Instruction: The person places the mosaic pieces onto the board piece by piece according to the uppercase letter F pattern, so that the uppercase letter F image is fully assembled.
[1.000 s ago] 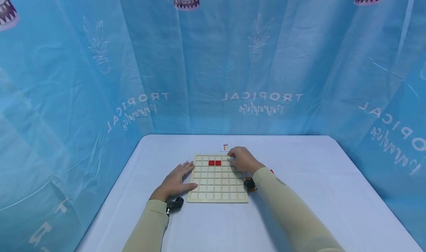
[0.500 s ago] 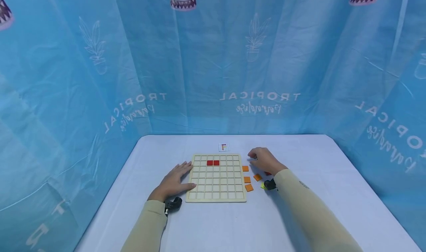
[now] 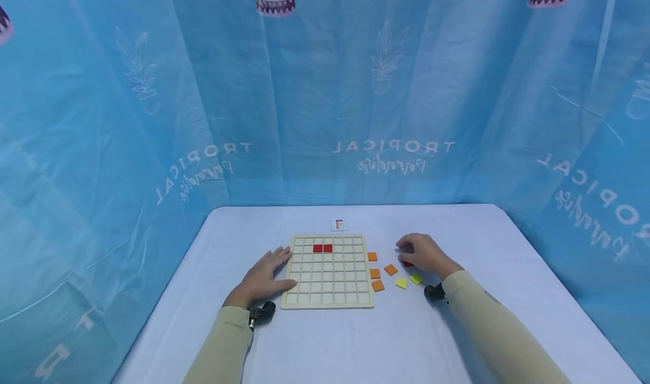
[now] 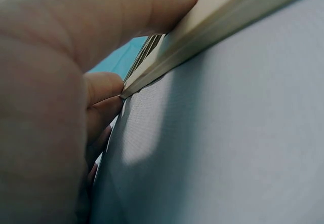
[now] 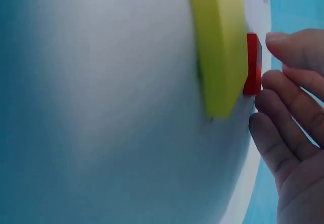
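A pale wooden grid board (image 3: 327,285) lies flat on the table, with two red square tiles (image 3: 317,248) side by side in its second row from the back. Along the board's left edge rests my left hand (image 3: 260,279), fingers spread; in the left wrist view its thumb (image 4: 172,6) touches the rim. To the right of the board my right hand (image 3: 426,254) hovers over another red tile (image 3: 408,264), partly hidden by it in the head view. The right wrist view has the fingers loosely bent beside that red tile (image 5: 253,64), thumb and forefinger apart.
Several orange tiles (image 3: 390,269) lie between the board and my right hand. Two yellow tiles (image 3: 401,282) are close by, one large in the right wrist view. A small pattern card (image 3: 339,224) lies behind the board. Blue curtains (image 3: 325,119) surround the white table (image 3: 325,350).
My right hand has moved from over the board to the right, down to the loose red tile, uncovering the orange and yellow tiles. The left hand stays on the board's edge.
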A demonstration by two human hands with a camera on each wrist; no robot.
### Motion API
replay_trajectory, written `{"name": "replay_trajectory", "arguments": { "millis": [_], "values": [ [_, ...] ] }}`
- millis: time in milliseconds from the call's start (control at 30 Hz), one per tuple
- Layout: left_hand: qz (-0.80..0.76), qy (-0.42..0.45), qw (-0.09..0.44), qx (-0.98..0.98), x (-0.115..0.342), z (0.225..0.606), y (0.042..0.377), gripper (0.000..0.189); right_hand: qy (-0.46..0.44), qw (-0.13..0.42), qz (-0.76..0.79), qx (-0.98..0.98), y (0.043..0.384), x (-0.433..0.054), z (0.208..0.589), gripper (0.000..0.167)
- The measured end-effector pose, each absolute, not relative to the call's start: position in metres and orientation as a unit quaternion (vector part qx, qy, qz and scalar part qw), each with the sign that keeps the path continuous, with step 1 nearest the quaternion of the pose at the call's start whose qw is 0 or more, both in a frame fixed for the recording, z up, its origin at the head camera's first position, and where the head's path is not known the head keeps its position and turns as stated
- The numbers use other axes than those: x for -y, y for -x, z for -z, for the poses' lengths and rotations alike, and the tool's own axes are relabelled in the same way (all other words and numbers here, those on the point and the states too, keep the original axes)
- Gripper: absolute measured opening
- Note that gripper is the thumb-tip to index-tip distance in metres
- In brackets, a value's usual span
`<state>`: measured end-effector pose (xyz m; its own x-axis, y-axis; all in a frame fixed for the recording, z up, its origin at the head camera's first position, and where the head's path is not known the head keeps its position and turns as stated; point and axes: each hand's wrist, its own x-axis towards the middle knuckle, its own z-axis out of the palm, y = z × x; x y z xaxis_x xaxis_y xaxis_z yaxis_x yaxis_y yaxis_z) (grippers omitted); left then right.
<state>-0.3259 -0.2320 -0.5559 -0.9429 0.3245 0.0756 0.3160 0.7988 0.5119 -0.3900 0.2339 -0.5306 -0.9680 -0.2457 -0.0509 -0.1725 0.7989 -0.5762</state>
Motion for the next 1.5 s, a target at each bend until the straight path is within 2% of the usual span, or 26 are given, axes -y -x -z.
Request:
{"name": "replay_trajectory", "arguments": {
  "millis": [267, 500, 633, 967, 1500],
  "values": [
    [-0.263, -0.168, 0.011, -0.950, 0.233, 0.552, 0.327, 0.095, 0.136, 0.070, 0.318, -0.936, 0.378, -0.248, 0.529, 0.028],
    [-0.257, -0.169, 0.008, -0.952, 0.235, 0.553, 0.329, 0.095, 0.141, 0.084, 0.327, -0.931, 0.371, -0.251, 0.528, 0.036],
    [-0.260, -0.170, 0.006, -0.950, 0.235, 0.553, 0.328, 0.095, 0.152, 0.084, 0.324, -0.930, 0.371, -0.251, 0.528, 0.034],
    [-0.266, -0.169, 0.002, -0.949, 0.235, 0.554, 0.326, 0.095, 0.150, 0.072, 0.308, -0.937, 0.379, -0.242, 0.533, 0.028],
    [-0.255, -0.170, 0.006, -0.952, 0.231, 0.553, 0.325, 0.094, 0.124, 0.071, 0.311, -0.940, 0.402, -0.208, 0.524, 0.031]
  ]
}}
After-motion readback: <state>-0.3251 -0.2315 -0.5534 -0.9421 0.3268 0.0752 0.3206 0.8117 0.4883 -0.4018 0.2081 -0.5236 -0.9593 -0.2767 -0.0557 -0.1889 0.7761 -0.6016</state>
